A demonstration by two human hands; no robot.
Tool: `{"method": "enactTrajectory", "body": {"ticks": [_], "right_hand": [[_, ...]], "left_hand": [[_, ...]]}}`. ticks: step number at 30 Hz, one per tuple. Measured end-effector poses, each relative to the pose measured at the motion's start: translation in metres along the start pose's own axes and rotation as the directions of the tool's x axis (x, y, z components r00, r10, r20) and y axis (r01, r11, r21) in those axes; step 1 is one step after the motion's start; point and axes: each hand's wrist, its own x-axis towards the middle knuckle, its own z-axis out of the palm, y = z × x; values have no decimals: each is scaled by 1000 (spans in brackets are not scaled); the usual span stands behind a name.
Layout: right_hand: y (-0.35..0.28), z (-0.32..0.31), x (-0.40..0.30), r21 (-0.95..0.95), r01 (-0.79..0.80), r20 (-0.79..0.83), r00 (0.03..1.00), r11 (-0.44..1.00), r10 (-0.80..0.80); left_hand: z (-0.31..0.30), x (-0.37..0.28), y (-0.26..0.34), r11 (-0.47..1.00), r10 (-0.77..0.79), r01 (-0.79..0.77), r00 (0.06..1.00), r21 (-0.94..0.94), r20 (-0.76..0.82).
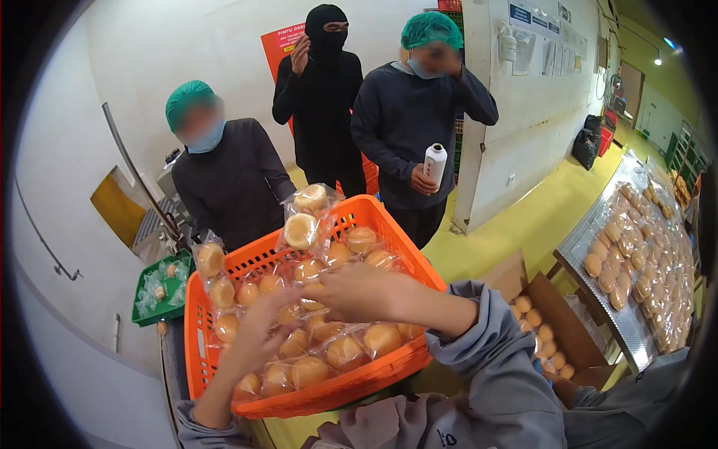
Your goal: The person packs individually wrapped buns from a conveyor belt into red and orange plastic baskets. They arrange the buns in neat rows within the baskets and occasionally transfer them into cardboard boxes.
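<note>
An orange plastic crate (331,393) stands before me, filled with round bread buns (309,371) in clear plastic packs. My right hand (353,292) reaches over the middle of the crate, its fingers bent down at the packed buns; whether it grips one is hidden. Blurred by motion, my left hand (261,331) is over the left part of the crate, fingers apart, above the packs. One pack of buns (300,230) rests on the crate's far rim. Another pack (211,259) leans over the left rim.
A green tray (179,312) with packed pieces stands at the left. Three people are beyond the crate, one holding a white bottle (435,163). At the right, a cardboard box (578,331) holds buns beside a co-worker's gloved hand, and a metal table (631,331) bears many packed buns.
</note>
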Motion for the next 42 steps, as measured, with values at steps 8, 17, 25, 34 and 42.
{"method": "enactTrajectory", "body": {"ticks": [8, 17, 25, 34, 42], "right_hand": [[26, 122, 37, 165, 232, 369, 887, 959, -278], [37, 161, 42, 159, 233, 450, 848, 959, -280], [23, 122, 50, 215, 229, 191, 944, 950, -270], [-15, 109, 89, -63, 80, 298, 953, 995, -57], [-139, 131, 139, 29, 117, 258, 959, 993, -120]], "left_hand": [[63, -39, -94, 952, -9, 1, 1000, 305, 27], [75, -46, -114, 993, -1, -15, 990, 115, 141], [32, -46, -62, 970, 203, -204, 979, 135, 22], [-58, -169, -79, 997, 21, -11, 992, 76, -128], [-85, -259, -163, 984, -52, 56, 998, -168, 28]]}}
